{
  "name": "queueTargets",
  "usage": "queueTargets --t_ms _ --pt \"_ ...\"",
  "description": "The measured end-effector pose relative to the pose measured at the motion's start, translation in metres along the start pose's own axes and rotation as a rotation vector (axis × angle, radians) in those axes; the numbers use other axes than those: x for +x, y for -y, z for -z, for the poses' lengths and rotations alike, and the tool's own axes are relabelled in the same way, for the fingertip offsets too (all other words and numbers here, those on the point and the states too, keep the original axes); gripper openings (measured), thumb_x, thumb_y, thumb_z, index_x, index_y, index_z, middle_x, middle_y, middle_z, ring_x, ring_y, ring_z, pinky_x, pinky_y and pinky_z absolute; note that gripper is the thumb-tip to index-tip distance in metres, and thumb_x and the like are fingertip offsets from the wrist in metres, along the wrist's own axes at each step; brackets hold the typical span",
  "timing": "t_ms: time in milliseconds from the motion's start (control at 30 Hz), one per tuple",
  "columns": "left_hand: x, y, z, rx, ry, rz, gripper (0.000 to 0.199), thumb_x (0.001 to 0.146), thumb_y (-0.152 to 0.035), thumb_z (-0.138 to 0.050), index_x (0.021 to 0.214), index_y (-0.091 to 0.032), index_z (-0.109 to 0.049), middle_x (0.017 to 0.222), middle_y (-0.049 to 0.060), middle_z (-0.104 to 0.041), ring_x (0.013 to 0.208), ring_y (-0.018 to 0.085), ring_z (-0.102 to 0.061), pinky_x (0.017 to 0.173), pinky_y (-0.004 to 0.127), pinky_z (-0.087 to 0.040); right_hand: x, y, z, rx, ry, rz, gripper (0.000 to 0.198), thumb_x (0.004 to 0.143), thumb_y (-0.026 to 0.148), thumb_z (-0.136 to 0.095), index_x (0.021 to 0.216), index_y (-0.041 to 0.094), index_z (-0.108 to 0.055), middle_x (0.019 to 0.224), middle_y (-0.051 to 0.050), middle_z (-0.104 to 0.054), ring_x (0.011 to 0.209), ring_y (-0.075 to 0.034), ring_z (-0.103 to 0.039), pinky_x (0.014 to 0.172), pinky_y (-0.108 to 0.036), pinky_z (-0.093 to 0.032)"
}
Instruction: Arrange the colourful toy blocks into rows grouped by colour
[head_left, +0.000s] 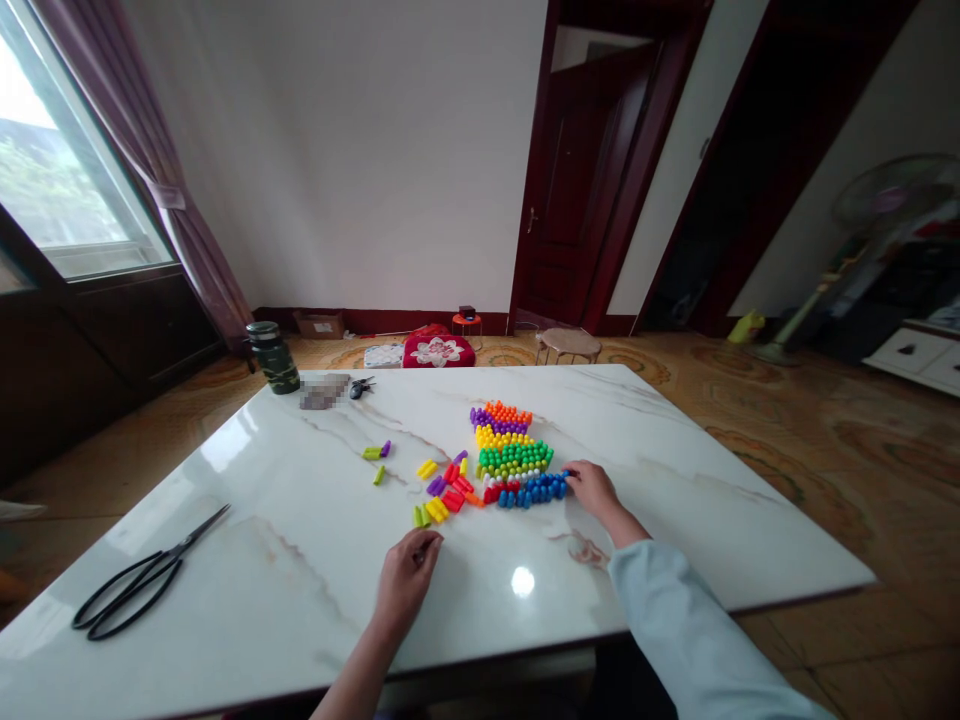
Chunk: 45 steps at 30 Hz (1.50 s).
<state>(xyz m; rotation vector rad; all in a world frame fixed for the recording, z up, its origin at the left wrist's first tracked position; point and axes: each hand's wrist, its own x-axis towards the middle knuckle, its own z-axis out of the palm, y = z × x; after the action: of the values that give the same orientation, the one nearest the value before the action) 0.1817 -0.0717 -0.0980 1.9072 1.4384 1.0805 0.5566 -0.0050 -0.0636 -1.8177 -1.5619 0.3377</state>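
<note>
Small plastic pegs with rounded tops stand grouped by colour on the white marble-look table (300,620): orange, purple, yellow, green, lime, white, red and blue. With fingers pinched, my right hand (596,490) is at the right end of the row of blue pegs (532,491), on a blue peg partly hidden by the fingertips. My left hand (407,575) rests closer to me, its fingers curled together; whatever may be inside is hidden. Just beyond it lie loose lime pegs (421,516) and yellow pegs (436,510), with red pegs (454,497) and purple pegs (436,486) among them.
Large black-handled scissors (146,580) lie on the table's left side. At the far left corner stand a camouflage bottle (273,358), a blurred-out item (324,392) and a small dark tool (361,387). Stools (570,344) and a fan (825,280) stand beyond the table.
</note>
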Motion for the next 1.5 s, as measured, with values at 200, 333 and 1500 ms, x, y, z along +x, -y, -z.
queueTargets --t_ms 200,333,1500 --pt "0.000 -0.002 0.000 0.001 0.000 0.004 0.035 0.092 -0.047 -0.047 0.085 -0.021 -0.068 0.081 0.005 -0.071 0.066 0.017 -0.063 0.066 0.027 -0.052 0.002 0.004 0.007 0.005 0.031 -0.012 0.020 0.060 0.012 -0.064 0.072 0.023 -0.075 0.079 -0.004 -0.075 0.079 -0.022 -0.066 0.080 -0.032 -0.047" --pt "0.000 -0.003 0.001 -0.008 -0.008 0.008 0.033 0.091 -0.045 -0.048 0.085 -0.021 -0.068 0.082 0.005 -0.072 0.066 0.017 -0.064 0.067 0.028 -0.052 0.002 0.004 0.011 0.049 0.026 -0.021 0.019 0.058 0.015 -0.064 0.073 0.022 -0.074 0.075 -0.003 -0.074 0.075 -0.022 -0.066 0.076 -0.031 -0.049" --pt "0.127 -0.024 0.020 0.739 0.404 0.189 0.033 0.078 -0.025 -0.062 0.111 -0.026 -0.065 0.113 0.010 -0.062 0.094 0.025 -0.066 0.073 0.032 -0.049 -0.131 0.088 -0.073 -0.218 0.226 0.461 0.026 0.097 0.027 -0.037 0.099 0.025 -0.063 0.092 -0.004 -0.069 0.077 -0.016 -0.067 0.066 -0.024 -0.045"
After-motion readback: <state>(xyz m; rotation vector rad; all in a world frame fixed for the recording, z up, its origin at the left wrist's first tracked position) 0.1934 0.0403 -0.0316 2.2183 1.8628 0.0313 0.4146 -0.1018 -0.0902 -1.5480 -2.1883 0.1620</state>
